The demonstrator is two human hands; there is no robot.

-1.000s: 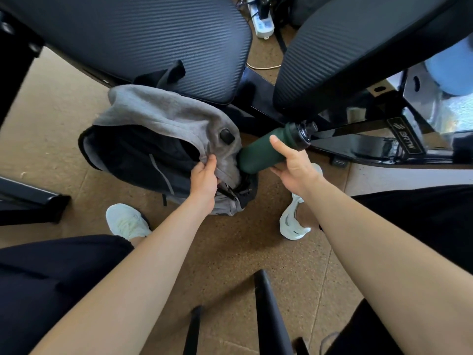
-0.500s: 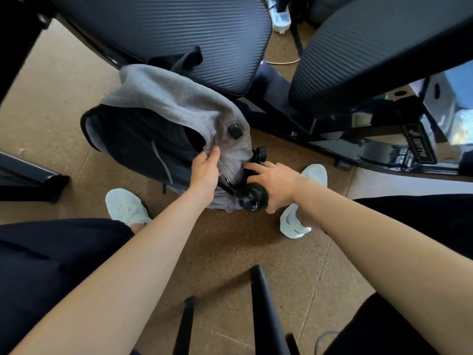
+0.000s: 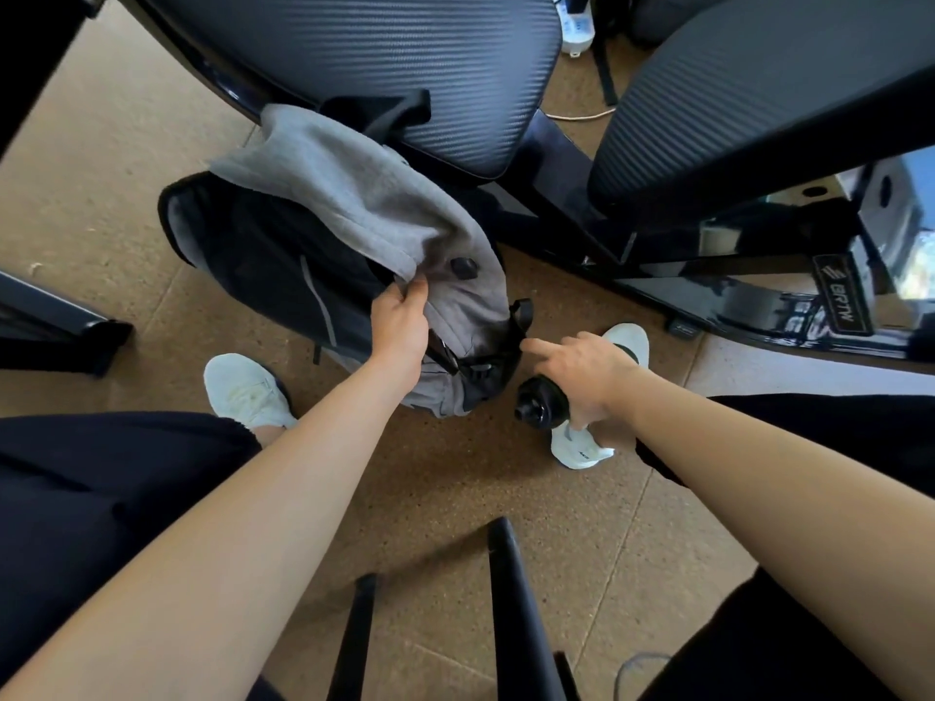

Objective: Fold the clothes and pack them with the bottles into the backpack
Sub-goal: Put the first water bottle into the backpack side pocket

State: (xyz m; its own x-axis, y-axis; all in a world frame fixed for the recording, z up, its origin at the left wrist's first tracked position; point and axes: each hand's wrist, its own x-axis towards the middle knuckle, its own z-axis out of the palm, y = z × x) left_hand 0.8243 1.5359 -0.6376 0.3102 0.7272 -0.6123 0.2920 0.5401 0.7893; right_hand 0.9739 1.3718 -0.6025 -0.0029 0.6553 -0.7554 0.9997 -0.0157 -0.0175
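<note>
A grey and dark backpack (image 3: 283, 265) lies on the cork floor under a black padded bench, its grey top flap (image 3: 354, 194) folded back. My left hand (image 3: 399, 321) pinches the edge of that flap at the bag's opening. My right hand (image 3: 582, 371) is closed around a dark bottle (image 3: 539, 407); only its black cap end shows, pointing toward me, just right of the bag's mouth. My index finger stretches toward the black strap loop (image 3: 523, 316) on the bag. No clothes are visible outside the bag.
Two black ribbed bench pads (image 3: 405, 58) (image 3: 759, 83) overhang the bag, on a glossy black frame (image 3: 733, 306). My white shoes (image 3: 248, 392) (image 3: 627, 346) flank the bag. Black chair legs (image 3: 516, 614) stand near me. A white power strip (image 3: 574, 22) lies far back.
The green bottle pointed at the bag's opening a second ago. My right hand has since turned it cap-first toward me and drawn it right, out beside the bag. The left hand shifted higher on the flap.
</note>
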